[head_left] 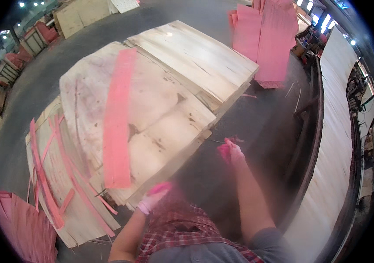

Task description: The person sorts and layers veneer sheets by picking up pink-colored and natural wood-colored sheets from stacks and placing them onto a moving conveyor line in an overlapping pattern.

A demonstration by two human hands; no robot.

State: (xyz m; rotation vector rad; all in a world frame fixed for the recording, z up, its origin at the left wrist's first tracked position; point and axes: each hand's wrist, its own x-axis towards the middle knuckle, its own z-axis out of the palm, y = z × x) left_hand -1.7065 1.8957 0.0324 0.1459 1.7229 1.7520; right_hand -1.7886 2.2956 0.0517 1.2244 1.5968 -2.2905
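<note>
My left hand, in a white glove with pink-stained fingers, is low beside the near edge of a stack of pale wood veneer sheets. Motion smears its fingers. To the right of the stack, my right hand, also in a pink-stained glove, is over the dark floor. Its fingers look curled, and a thin dark sliver shows by them; whether it is held is unclear. On the stack lies a long pink veneer strip, and a separate pale sheet pile sits at its far side.
Narrow pink offcuts are scattered over pale sheets at the left. Pink sheets lie at the lower left, and more pink sheets stand at the far right. A long bench bearing a pale veneer sheet runs along my right side.
</note>
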